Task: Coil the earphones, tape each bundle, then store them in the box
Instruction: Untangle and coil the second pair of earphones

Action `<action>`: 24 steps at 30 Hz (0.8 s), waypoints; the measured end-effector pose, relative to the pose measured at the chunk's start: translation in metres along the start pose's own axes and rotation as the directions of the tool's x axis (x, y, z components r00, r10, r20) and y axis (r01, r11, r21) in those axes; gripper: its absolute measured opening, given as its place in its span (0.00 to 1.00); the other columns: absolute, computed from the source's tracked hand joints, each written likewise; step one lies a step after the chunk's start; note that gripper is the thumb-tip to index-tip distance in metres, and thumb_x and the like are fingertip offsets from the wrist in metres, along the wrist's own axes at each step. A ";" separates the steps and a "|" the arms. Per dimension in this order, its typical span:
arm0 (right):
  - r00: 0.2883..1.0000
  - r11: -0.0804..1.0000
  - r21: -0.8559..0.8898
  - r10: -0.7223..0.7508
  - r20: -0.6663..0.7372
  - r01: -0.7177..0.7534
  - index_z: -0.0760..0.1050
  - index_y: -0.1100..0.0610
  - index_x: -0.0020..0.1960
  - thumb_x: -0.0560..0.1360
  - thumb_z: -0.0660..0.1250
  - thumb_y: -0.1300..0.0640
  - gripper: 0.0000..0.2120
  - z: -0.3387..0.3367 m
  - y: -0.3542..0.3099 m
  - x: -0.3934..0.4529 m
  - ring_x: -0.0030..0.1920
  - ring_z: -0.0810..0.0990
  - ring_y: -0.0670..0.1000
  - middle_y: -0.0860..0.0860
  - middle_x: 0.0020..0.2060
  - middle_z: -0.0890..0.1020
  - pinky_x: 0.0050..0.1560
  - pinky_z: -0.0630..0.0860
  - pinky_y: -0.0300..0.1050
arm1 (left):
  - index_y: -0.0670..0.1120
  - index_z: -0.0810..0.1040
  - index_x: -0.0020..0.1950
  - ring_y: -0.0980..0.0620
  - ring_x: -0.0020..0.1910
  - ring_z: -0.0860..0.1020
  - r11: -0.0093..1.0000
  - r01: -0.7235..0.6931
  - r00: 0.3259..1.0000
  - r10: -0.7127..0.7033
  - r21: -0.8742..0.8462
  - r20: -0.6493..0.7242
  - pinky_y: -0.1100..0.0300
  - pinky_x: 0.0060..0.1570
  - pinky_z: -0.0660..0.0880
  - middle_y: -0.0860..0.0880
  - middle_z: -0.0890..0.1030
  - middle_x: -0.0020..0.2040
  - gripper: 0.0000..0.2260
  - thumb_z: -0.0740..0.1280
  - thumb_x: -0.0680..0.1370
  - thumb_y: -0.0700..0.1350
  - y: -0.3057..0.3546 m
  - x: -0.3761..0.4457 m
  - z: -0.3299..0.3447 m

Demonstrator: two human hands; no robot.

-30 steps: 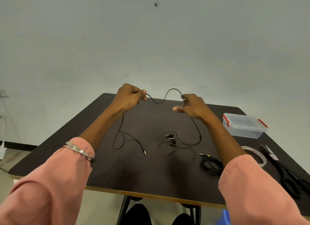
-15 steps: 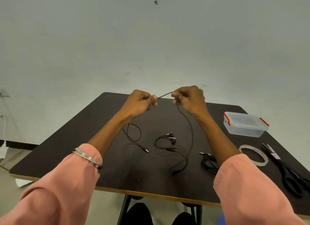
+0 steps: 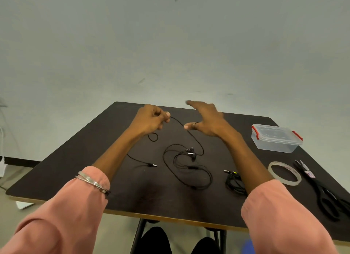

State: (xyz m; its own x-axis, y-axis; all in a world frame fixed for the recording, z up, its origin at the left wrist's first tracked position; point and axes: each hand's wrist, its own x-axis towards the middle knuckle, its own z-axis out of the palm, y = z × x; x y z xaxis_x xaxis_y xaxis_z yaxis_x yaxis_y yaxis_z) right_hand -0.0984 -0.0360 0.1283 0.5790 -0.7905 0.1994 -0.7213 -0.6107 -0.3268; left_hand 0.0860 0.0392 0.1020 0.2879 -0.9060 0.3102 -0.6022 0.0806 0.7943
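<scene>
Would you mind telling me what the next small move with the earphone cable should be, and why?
Probably bring the right hand back to the cable near the left hand and lay another loop. The left hand pinches the cable, with a small loop hanging below it, while the right hand is open and holds nothing, and most of the cable lies loose on the table.

A matt dark table (image 3: pixel 94 151) is seen, a clear plastic box (image 3: pixel 274 140) with red clips, glossy transparent tape (image 3: pixel 284 173), matt black scissors (image 3: pixel 325 195), thin rubbery earphone cable (image 3: pixel 189 170), a metal bangle (image 3: pixel 92 181).

No legible txt (tag blurred).
</scene>
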 end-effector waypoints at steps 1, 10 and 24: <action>0.996 0.996 -0.025 -0.084 0.001 0.084 0.62 0.45 0.73 0.71 0.71 0.44 0.34 0.002 -0.010 0.000 0.73 0.60 0.54 0.47 0.72 0.68 0.66 0.58 0.58 | 0.43 0.82 0.42 0.62 0.22 0.72 1.000 -0.010 1.000 0.010 -0.018 0.024 0.66 0.31 0.69 0.51 0.77 0.27 0.13 0.65 0.80 0.50 0.003 -0.001 0.002; 0.943 0.979 0.160 -0.072 -0.325 0.130 0.83 0.47 0.46 0.77 0.66 0.54 0.07 0.010 -0.004 0.007 0.47 0.81 0.44 0.41 0.33 0.83 0.56 0.62 0.51 | 0.41 0.83 0.44 0.59 0.21 0.67 0.990 0.015 0.995 -0.001 -0.141 0.100 0.67 0.24 0.65 0.53 0.74 0.24 0.13 0.65 0.80 0.49 0.003 -0.006 -0.008; 0.993 0.987 -0.114 0.118 0.007 -0.116 0.64 0.55 0.72 0.70 0.73 0.46 0.36 -0.001 0.004 -0.002 0.70 0.64 0.59 0.53 0.68 0.72 0.67 0.60 0.62 | 0.42 0.82 0.42 0.55 0.24 0.62 0.966 0.138 0.989 -0.120 -0.219 0.091 0.63 0.25 0.59 0.52 0.71 0.24 0.14 0.64 0.80 0.49 -0.005 -0.012 -0.010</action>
State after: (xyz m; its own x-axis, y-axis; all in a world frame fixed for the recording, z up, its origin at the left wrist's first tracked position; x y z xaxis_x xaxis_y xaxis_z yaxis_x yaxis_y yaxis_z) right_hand -0.1028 -0.0364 0.1277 0.4928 -0.8566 0.1528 -0.8223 -0.5159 -0.2401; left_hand 0.0934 0.0538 0.0996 0.2894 -0.9431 0.1636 -0.3790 0.0440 0.9244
